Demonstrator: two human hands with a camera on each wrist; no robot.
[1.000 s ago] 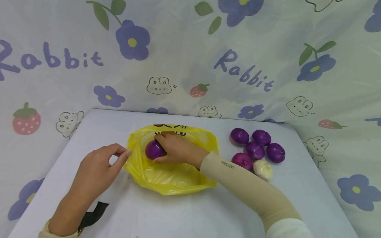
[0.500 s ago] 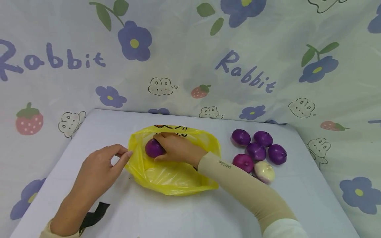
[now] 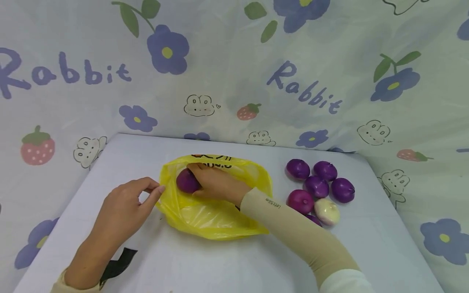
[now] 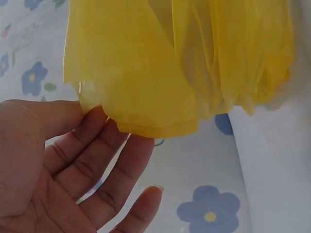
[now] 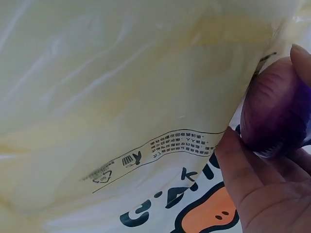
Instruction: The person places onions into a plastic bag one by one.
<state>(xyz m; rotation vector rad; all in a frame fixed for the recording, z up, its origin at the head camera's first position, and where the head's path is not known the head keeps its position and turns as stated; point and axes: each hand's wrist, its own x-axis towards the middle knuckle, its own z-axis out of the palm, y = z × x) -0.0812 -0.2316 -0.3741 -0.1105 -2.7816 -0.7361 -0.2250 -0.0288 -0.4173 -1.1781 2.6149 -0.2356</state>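
Note:
A yellow plastic bag (image 3: pixel 216 228) lies with its mouth open on the white table. My left hand (image 3: pixel 126 211) pinches the bag's left rim between thumb and fingers; in the left wrist view the bag's edge (image 4: pixel 155 128) runs over the fingers. Inside the bag mouth my right hand (image 3: pixel 218 183) grips a purple onion (image 3: pixel 187 181). The right wrist view shows that onion (image 5: pixel 272 109) held between thumb and fingers, close to the bag's printed inner wall (image 5: pixel 146 97).
To the right of the bag sit several purple onions (image 3: pixel 316 186), a redder one (image 3: pixel 300 201) and a pale one (image 3: pixel 327 211). Part of another onion (image 3: pixel 313 220) shows behind the right sleeve (image 3: pixel 293 228). A black strap (image 3: pixel 119 264) hangs by the left wrist.
The right hand has moved slightly left and deeper into the bag with the onion. The left hand keeps its pinch on the rim. The whole view has shifted a little.

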